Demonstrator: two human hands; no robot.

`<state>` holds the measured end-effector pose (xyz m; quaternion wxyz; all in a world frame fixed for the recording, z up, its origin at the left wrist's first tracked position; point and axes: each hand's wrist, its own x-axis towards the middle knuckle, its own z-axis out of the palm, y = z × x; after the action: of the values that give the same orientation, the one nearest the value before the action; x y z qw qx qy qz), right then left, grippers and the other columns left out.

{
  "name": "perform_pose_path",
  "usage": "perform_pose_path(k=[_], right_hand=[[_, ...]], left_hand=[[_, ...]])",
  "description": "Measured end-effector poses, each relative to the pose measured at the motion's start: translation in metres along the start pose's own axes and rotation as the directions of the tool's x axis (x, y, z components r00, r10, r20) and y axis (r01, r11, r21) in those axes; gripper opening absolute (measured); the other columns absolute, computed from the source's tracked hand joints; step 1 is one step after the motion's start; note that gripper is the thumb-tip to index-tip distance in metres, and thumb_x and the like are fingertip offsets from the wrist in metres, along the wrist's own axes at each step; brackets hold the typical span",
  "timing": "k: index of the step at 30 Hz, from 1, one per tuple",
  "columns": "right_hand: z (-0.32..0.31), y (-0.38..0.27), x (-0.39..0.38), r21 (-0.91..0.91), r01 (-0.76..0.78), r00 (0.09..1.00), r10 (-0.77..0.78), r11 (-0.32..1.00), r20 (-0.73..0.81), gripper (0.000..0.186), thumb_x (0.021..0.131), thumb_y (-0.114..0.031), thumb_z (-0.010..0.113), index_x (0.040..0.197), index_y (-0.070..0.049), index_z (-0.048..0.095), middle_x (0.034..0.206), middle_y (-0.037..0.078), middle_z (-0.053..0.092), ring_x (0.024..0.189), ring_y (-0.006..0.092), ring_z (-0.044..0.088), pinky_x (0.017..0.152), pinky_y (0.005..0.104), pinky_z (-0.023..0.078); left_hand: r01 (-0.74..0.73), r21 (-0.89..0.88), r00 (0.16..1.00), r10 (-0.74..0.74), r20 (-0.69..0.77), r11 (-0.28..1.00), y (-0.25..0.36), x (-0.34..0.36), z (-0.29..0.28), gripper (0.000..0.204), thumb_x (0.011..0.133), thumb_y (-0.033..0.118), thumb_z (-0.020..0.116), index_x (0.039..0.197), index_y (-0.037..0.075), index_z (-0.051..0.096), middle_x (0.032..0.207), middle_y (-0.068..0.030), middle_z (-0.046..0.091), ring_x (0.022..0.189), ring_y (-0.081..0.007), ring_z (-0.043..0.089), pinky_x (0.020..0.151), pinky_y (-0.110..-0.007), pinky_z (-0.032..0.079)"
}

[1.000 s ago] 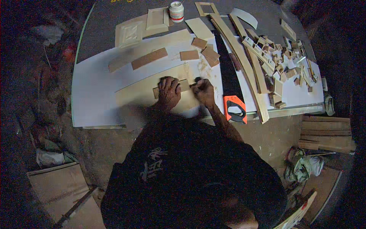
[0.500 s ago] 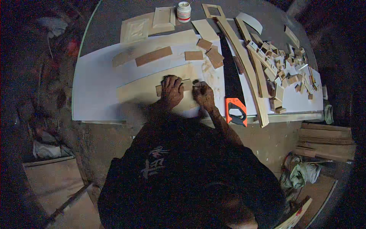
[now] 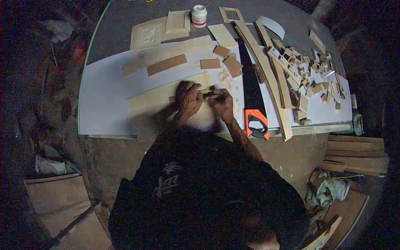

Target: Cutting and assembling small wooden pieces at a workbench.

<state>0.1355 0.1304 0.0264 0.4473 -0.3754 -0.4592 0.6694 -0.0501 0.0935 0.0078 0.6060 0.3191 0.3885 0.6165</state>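
A pale thin wooden board lies on the white sheet in front of me. My left hand rests over a narrow brown wooden strip on that board, fingers bent over it and partly blurred; the strip's ends peek out on either side. Close beside it, my right hand is closed in a pinch, its fingertips meeting the left fingers. Something small and dark sits between the fingertips, too dim to name. Beyond the hands lie a long brown wooden strip and a short brown rectangular piece.
Right of my hands lies a handsaw with an orange and black handle. Long wooden slats run beside it, then a heap of small wood offcuts. An open white jar stands at the back near framed wooden panels.
My left hand has rolled from lying over the strip toward the right hand, its fingers now meeting the right fingertips. The right hand has shifted slightly left. The view has moved a little.
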Motion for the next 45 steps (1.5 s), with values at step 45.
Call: perform_pose_path(k=[45], right_hand=[[0.014,-0.021,0.009,-0.775,0.442,0.885,-0.361,0.453,0.294,0.034,0.083,-0.017,0.062,0.116,-0.006,0.062,0.103,0.015,0.064,0.092,0.0382,0.058,0.081,0.0417,0.048]], left_hand=[[-0.171,0.948,0.861,0.427,0.276,-0.268,0.052,-0.039,0.039,0.047,0.086,0.033,0.062,0.124,0.005,0.058,0.129,-0.0145,0.054,0.123,-0.0364,0.046,0.101,-0.057,0.034]])
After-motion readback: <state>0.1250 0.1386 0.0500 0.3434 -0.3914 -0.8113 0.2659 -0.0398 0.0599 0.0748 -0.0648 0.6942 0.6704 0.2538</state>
